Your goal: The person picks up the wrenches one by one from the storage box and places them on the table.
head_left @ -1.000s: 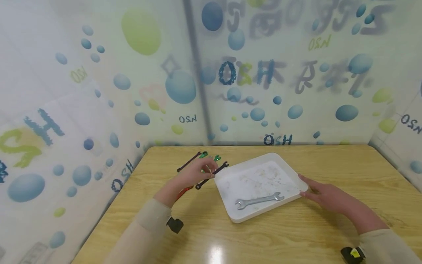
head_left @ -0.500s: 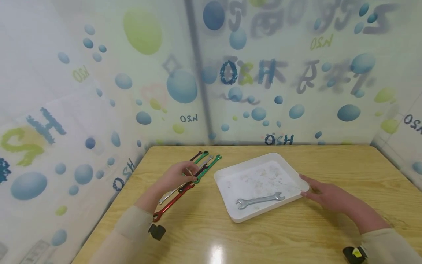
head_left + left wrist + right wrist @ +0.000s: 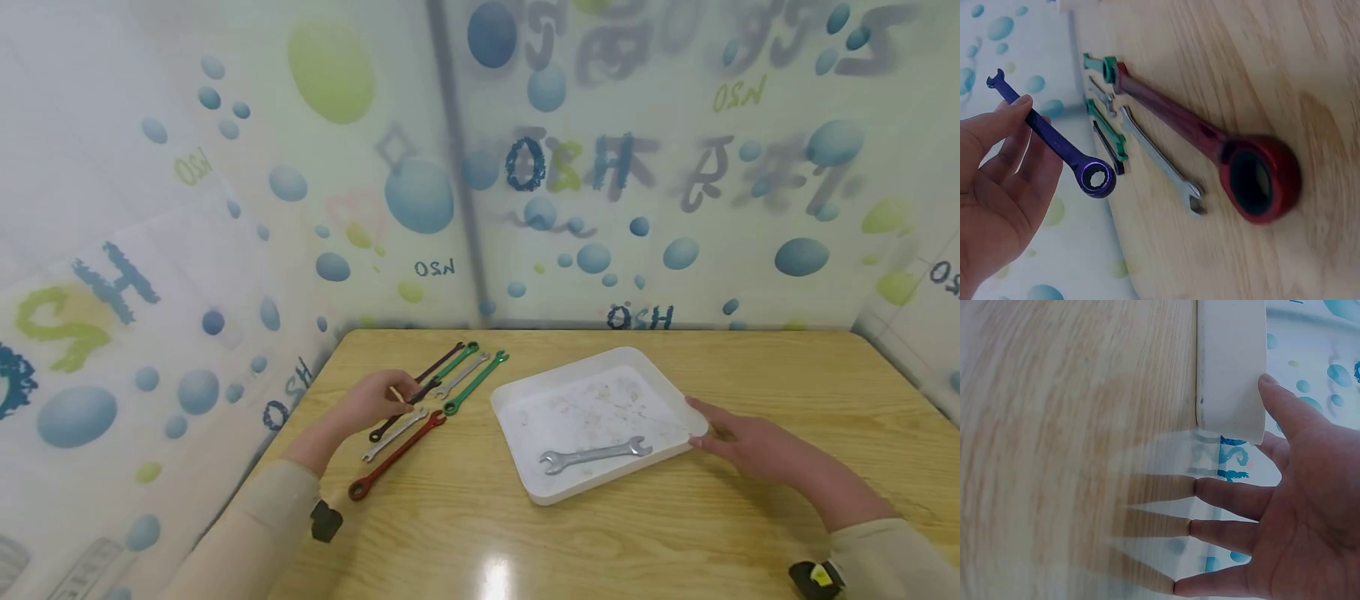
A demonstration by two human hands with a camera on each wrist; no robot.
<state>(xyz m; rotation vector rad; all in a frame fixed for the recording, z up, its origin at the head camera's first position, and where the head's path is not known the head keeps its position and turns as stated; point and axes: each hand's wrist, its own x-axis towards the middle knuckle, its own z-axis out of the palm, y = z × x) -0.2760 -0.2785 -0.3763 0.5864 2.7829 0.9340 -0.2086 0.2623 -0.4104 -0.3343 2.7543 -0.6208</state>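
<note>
A purple ratcheting combination wrench (image 3: 1054,137) is pinched between the thumb and fingers of my left hand (image 3: 367,406). Its open end points up and its ring end down in the left wrist view, over the row of wrenches on the table. My right hand (image 3: 750,446) is at the right corner of a white tray (image 3: 615,473), thumb and index finger against either side of the corner. Its other fingers are splayed straight, tips at the tabletop in the right wrist view. A silver double open-end wrench (image 3: 596,455) lies inside the tray.
Left of the tray, a red ratcheting wrench (image 3: 397,458), a small silver wrench (image 3: 393,437), a green wrench (image 3: 477,383), another silver wrench (image 3: 462,375), a second green wrench (image 3: 459,360) and a dark wrench (image 3: 439,362) lie slanted on the wooden table (image 3: 600,550).
My left hand has moved left with the purple wrench, from beside the tray's left edge to over the wrench row, uncovering the red and small silver wrenches. The right hand stays at the tray corner.
</note>
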